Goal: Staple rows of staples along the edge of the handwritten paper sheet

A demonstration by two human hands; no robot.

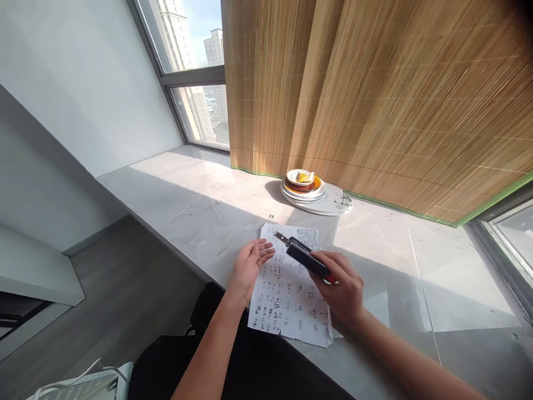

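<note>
My right hand (343, 283) grips a black stapler (307, 259) with a bit of red near the palm. Its metal end points up and left, over the paper. Beside that end, my left hand (250, 266) is open, fingers apart and slightly curled, with nothing seen in it. Under both hands lies a creased white sheet of paper (287, 300), covered in columns of handwriting with a denser block at the top right. Its near edge reaches the edge of the sill. Two tiny dark pieces (271, 216) lie just beyond the sheet, too small to make out.
Beyond the paper stands a stack of plates (287, 195) with a small yellow packet (305, 177) on top. A bamboo blind (333, 100) hangs behind the pale stone sill (187, 194). At the lower left, a white perforated object (89, 385) with a cable stands near the floor.
</note>
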